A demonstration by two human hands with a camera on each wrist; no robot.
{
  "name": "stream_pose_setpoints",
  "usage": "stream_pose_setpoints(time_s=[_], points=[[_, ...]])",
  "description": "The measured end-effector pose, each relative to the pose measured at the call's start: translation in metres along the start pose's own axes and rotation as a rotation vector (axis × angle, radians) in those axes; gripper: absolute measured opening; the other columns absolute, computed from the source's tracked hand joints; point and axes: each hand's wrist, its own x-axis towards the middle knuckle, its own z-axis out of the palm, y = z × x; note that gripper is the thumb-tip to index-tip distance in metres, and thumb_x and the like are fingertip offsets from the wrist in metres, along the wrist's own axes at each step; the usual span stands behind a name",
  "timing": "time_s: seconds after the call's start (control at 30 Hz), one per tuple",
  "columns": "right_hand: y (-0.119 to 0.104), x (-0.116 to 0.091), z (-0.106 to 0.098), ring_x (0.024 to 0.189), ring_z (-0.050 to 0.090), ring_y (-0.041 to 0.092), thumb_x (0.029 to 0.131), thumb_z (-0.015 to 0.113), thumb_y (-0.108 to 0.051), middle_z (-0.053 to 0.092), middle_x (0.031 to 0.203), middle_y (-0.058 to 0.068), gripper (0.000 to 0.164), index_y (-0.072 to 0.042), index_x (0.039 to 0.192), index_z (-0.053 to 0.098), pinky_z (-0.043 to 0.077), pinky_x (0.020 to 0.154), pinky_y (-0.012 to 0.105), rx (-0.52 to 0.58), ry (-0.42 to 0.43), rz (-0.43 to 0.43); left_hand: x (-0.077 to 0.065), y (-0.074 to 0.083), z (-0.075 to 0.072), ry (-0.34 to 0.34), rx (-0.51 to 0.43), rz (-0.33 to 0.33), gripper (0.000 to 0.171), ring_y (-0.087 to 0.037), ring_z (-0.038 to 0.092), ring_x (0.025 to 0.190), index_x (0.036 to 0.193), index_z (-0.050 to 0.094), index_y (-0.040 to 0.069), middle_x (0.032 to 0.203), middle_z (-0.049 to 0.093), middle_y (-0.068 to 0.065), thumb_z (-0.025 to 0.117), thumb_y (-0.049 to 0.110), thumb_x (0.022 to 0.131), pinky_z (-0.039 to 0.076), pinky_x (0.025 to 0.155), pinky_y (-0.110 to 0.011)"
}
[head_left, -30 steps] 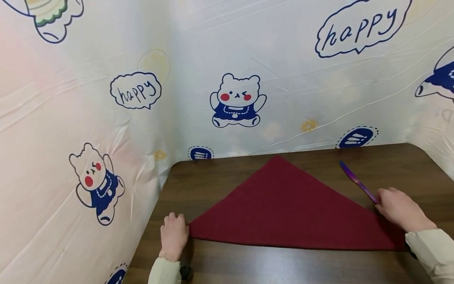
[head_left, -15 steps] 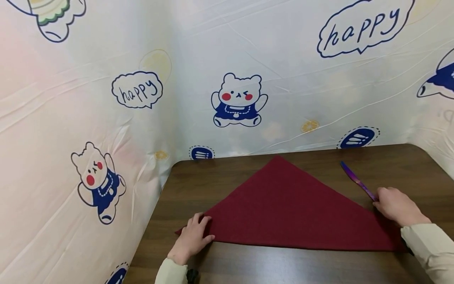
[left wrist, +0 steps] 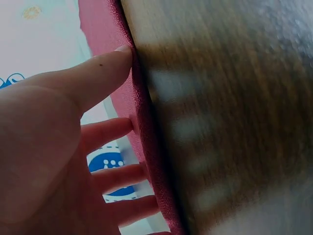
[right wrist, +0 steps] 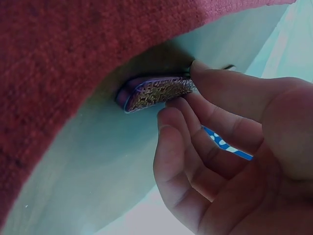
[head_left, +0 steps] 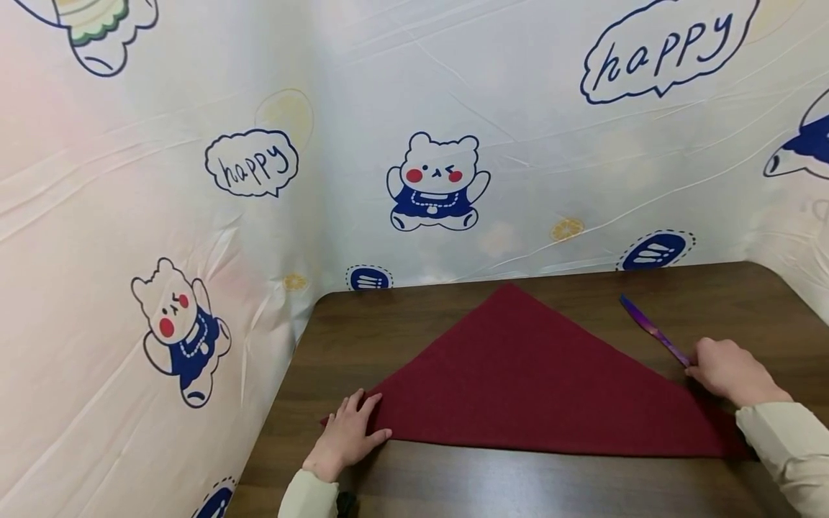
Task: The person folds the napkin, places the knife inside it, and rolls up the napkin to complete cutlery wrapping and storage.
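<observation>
A dark red cloth napkin (head_left: 518,381), folded into a triangle, lies flat with its peak away from me and its long folded edge nearest. My left hand (head_left: 350,435) rests with spread fingers on its left corner, whose tip pokes out beyond the hand; in the left wrist view the thumb and fingertips touch the cloth (left wrist: 139,110) along its edge. On the right, thumb and fingers of my right hand (head_left: 732,370) pinch the patterned handle of a purple, iridescent table knife (head_left: 654,331). Its blade points away to the back left. The handle end (right wrist: 146,95) shows beside the cloth in the right wrist view.
The brown wooden table (head_left: 518,485) carries the napkin and knife. A pale curtain (head_left: 350,144) printed with bears and "happy" bubbles hangs along its far edge and left side, and on the right too.
My left hand has shifted from beyond the napkin's left tip onto its left corner, fingers now spread. My right hand stays at the knife handle, almost still; the napkin's shape looks the same.
</observation>
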Motion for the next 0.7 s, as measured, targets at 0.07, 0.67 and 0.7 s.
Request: stream_pose_setpoints(time_s=[0.07,0.67,0.7], points=[[-0.0006,0.0005,-0.0019,0.058,0.049,0.020,0.085,0.065,-0.011,0.051,0.063,0.006,0.019,-0.004,0.070,0.054,0.041,0.052,0.036,0.004,-0.006,0.008,0.0008,-0.0012,0.0007,-0.006,-0.008,0.001,0.067,-0.052,0.034,0.135,0.142,0.046,0.011,0.148,0.035,-0.026,0.068,0.043,0.087,0.030,0.099,-0.073],[0.0043,0.0045,-0.0015,0.057,0.048,0.018,0.084,0.064,-0.013,0.052,0.061,0.003,0.019,-0.007,0.067,0.057,0.038,0.051,0.033,-0.002,-0.044,-0.004,0.0020,-0.0029,0.0040,0.026,0.017,0.016,0.067,-0.048,0.038,0.133,0.140,0.048,0.011,0.146,0.039,-0.025,0.070,0.042,0.085,0.035,0.095,-0.072],[0.0046,0.0049,-0.0014,0.057,0.048,0.018,0.084,0.065,-0.014,0.052,0.061,0.003,0.020,-0.007,0.067,0.057,0.038,0.051,0.033,-0.005,-0.046,-0.006,0.0018,-0.0028,0.0039,0.027,0.016,0.015,0.067,-0.049,0.038,0.133,0.140,0.048,0.011,0.146,0.039,-0.025,0.070,0.042,0.085,0.035,0.095,-0.072]])
